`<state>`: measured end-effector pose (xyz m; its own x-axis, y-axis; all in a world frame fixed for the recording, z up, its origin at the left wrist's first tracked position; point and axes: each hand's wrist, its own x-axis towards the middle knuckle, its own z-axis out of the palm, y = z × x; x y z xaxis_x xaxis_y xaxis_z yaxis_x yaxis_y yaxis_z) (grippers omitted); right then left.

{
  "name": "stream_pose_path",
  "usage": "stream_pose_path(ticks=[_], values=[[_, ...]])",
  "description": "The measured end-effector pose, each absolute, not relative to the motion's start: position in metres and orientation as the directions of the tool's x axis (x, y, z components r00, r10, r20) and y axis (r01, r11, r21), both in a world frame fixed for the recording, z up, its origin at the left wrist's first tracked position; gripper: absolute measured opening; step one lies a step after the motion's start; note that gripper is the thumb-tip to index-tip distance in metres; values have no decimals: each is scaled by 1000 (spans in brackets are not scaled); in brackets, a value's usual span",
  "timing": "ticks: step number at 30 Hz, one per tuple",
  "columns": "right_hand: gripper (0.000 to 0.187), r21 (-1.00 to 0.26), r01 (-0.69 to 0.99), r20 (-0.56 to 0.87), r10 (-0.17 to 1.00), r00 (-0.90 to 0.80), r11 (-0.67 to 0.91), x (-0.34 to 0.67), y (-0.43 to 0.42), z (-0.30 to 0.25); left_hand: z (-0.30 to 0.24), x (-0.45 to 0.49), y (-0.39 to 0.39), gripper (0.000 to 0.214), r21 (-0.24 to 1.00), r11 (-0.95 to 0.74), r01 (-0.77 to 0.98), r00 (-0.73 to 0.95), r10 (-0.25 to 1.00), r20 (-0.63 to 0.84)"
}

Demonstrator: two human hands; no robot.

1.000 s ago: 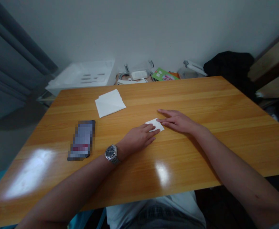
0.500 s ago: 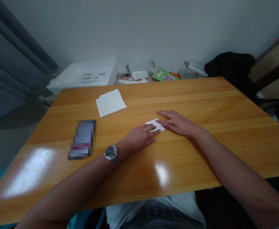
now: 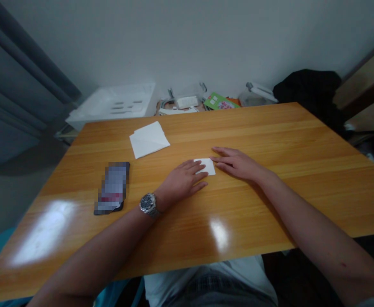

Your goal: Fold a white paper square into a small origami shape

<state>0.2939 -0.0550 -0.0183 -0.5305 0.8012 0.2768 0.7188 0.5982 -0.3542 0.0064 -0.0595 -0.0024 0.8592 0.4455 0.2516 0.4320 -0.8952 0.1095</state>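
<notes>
A small white piece of paper [image 3: 208,166] lies flat on the wooden table between my hands. My left hand [image 3: 183,180], with a metal watch [image 3: 148,204] on its wrist, rests with spread fingers over the paper's left part, hiding that end. My right hand [image 3: 235,163] lies palm down to the right, fingers apart. Its index fingertip is at the paper's upper right corner; whether it touches, I cannot tell. Farther back on the left are larger white sheets of paper [image 3: 149,140], overlapping each other.
A phone [image 3: 113,187] with a blurred screen lies on the left of the table [image 3: 270,132]. Beyond the far edge stand a white plastic tray [image 3: 110,100], a green booklet [image 3: 220,102] and a clear container [image 3: 257,96]. Something black [image 3: 308,87] is at the back right.
The small paper has turned and shifted slightly left. My left hand has slid a little left with it, and the right fingers have come off most of the paper.
</notes>
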Motion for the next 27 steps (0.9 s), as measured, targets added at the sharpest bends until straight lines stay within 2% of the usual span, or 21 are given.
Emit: stream_pose_path(ticks=[7, 14, 20, 27], values=[[36, -329, 732, 293, 801, -521, 597, 291, -61, -13, 0, 2, -51, 38, 111, -827, 551, 791, 560, 246], [34, -317, 745, 361, 801, -477, 586, 279, -66, -9, -5, -1, -46, 40, 168, -855, 490, 819, 518, 247], [42, -347, 621, 298, 711, -637, 703, 265, -67, -13, -7, -3, -41, 40, 202, -870, 449, 832, 489, 260], [44, -382, 627, 244, 729, -640, 679, 267, -69, -16, -8, -2, -42, 37, 153, -833, 532, 786, 553, 277]])
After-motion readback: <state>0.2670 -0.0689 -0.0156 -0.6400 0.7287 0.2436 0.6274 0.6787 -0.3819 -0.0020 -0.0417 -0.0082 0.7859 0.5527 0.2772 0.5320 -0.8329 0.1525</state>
